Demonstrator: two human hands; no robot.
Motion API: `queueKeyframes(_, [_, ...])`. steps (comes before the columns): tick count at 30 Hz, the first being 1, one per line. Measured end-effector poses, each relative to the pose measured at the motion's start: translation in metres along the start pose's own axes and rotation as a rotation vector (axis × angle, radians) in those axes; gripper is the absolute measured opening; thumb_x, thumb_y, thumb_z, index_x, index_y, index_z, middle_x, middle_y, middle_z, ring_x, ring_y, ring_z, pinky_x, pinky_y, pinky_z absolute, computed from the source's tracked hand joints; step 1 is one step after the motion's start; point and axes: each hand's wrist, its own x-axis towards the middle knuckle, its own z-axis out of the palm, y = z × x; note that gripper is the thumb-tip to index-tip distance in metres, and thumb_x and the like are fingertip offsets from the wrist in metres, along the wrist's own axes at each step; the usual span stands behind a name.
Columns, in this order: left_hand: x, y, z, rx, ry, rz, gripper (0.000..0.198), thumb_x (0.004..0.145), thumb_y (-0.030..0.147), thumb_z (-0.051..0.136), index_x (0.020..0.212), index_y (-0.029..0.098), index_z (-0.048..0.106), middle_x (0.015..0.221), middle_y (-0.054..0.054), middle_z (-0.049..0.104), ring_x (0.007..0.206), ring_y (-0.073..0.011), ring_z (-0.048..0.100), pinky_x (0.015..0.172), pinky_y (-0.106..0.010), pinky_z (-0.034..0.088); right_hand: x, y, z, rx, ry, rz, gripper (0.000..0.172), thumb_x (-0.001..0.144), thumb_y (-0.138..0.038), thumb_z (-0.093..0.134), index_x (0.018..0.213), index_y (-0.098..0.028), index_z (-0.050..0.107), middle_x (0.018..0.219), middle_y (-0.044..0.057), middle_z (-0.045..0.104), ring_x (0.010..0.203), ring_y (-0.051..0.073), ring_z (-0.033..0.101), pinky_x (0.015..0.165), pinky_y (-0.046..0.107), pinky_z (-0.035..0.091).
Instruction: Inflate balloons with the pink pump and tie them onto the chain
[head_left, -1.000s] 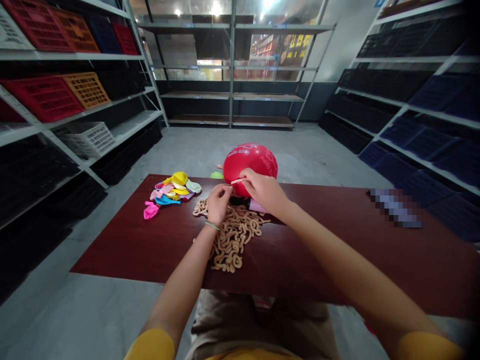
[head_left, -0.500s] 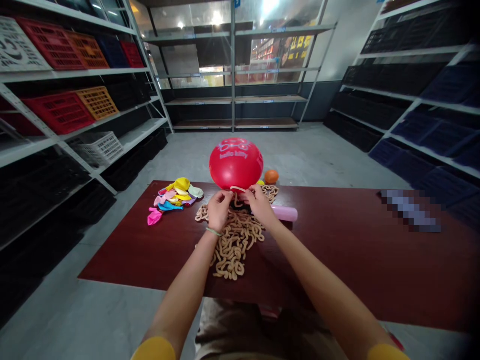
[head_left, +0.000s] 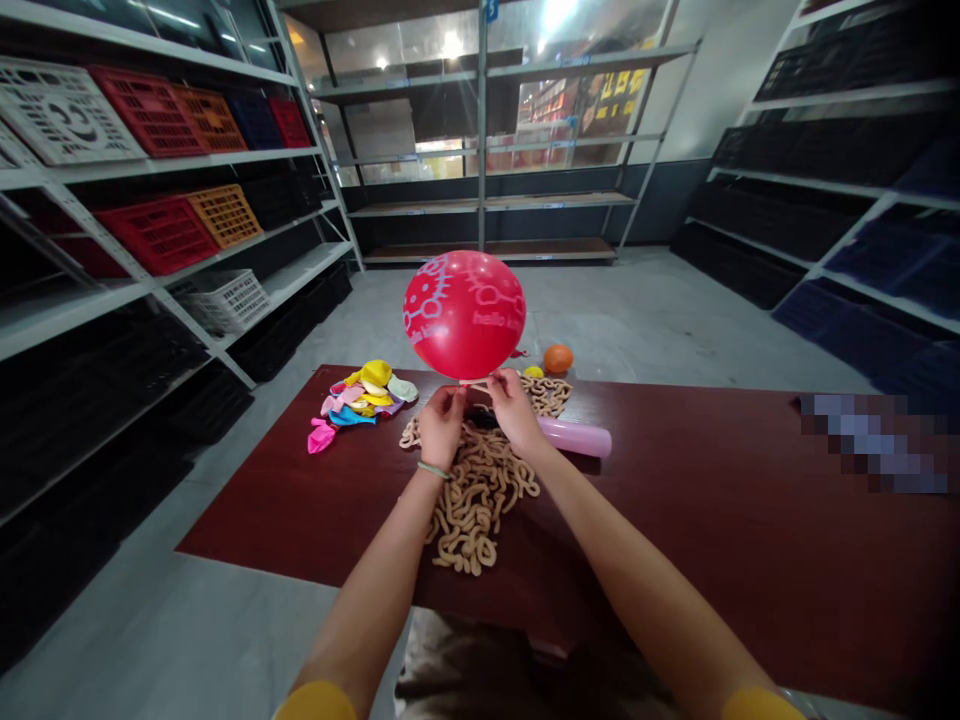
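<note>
An inflated red balloon (head_left: 465, 315) with pale printed figures and lettering stands just beyond my fingers, its neck end down toward them. A short tan cord (head_left: 475, 383) stretches below the balloon, between my two hands. My left hand (head_left: 441, 430) is closed in a pinch at the cord's left end. At the other end, the thumb and fingers of my right hand (head_left: 514, 412) pinch it too. Fingers partly hide the balloon's neck, so I cannot tell whether the cord goes round it. Under my hands lies a heap of tan cords (head_left: 472, 500).
Deflated balloons (head_left: 367, 390) in several colours lie left on the dark red table (head_left: 255, 490). A pink-purple cylinder (head_left: 576, 437) rests beside my right wrist. An orange ball-like object (head_left: 558, 359) is near the far edge. Shelves with crates (head_left: 161, 235) line the left side.
The balloon has turned, showing its print differently, and sits slightly higher and left of my hands. The cord's hanging loop is gone; it now runs nearly straight. The view has shifted a little left.
</note>
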Motion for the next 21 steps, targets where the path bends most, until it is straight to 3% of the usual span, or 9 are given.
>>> queueKeyframes(3, [0.002, 0.001, -0.001, -0.152, -0.02, -0.166, 0.03, 0.086, 0.044, 0.056, 0.087, 0.016, 0.064, 0.074, -0.004, 0.07, 0.058, -0.014, 0.062, 0.052, -0.024, 0.046, -0.002, -0.01, -0.012, 0.047, 0.112, 0.03, 0.025, 0.094, -0.046, 0.035, 0.098, -0.023, 0.046, 0.096, 0.006, 0.061, 0.09, 0.02, 0.059, 0.08, 0.033, 0.047])
queueKeyframes(7, [0.005, 0.005, -0.004, -0.102, -0.037, -0.268, 0.032, 0.084, 0.047, 0.057, 0.08, 0.016, 0.063, 0.053, 0.001, 0.06, 0.04, -0.0102, 0.051, 0.04, -0.02, 0.037, -0.002, -0.018, -0.027, -0.015, 0.171, -0.02, 0.023, 0.095, -0.043, 0.037, 0.098, -0.023, 0.049, 0.092, 0.004, 0.062, 0.085, 0.019, 0.059, 0.079, 0.032, 0.045])
queueKeyframes(12, [0.002, 0.013, 0.0, -0.097, -0.071, -0.252, 0.022, 0.084, 0.039, 0.057, 0.08, 0.017, 0.058, 0.062, 0.001, 0.064, 0.038, -0.008, 0.049, 0.038, -0.02, 0.035, 0.003, -0.014, -0.042, -0.074, 0.176, -0.065, 0.022, 0.095, -0.043, 0.038, 0.099, -0.023, 0.049, 0.089, 0.004, 0.062, 0.082, 0.02, 0.059, 0.077, 0.033, 0.043])
queueKeyframes(15, [-0.003, 0.017, 0.001, -0.117, -0.112, -0.18, 0.016, 0.084, 0.032, 0.057, 0.09, 0.018, 0.055, 0.062, 0.003, 0.063, 0.039, -0.0078, 0.048, 0.039, -0.019, 0.035, 0.006, -0.008, -0.047, -0.072, 0.164, -0.033, 0.022, 0.094, -0.043, 0.039, 0.097, -0.023, 0.05, 0.089, 0.004, 0.062, 0.083, 0.021, 0.059, 0.078, 0.034, 0.044])
queueKeyframes(19, [-0.01, 0.022, -0.001, -0.084, -0.179, -0.022, 0.021, 0.083, 0.022, 0.054, 0.104, 0.02, 0.055, 0.06, 0.004, 0.061, 0.043, -0.0083, 0.051, 0.044, -0.018, 0.037, 0.009, -0.006, -0.053, -0.076, 0.111, -0.03, 0.022, 0.094, -0.042, 0.04, 0.096, -0.023, 0.051, 0.089, 0.004, 0.062, 0.084, 0.02, 0.059, 0.08, 0.034, 0.044])
queueKeyframes(21, [-0.013, 0.025, -0.003, -0.077, -0.223, -0.028, 0.029, 0.082, 0.02, 0.052, 0.111, 0.021, 0.059, 0.057, 0.004, 0.059, 0.041, -0.0084, 0.049, 0.043, -0.019, 0.037, 0.009, -0.009, -0.057, -0.104, 0.064, -0.067, 0.021, 0.095, -0.04, 0.039, 0.097, -0.023, 0.052, 0.089, 0.003, 0.062, 0.083, 0.019, 0.059, 0.08, 0.033, 0.043])
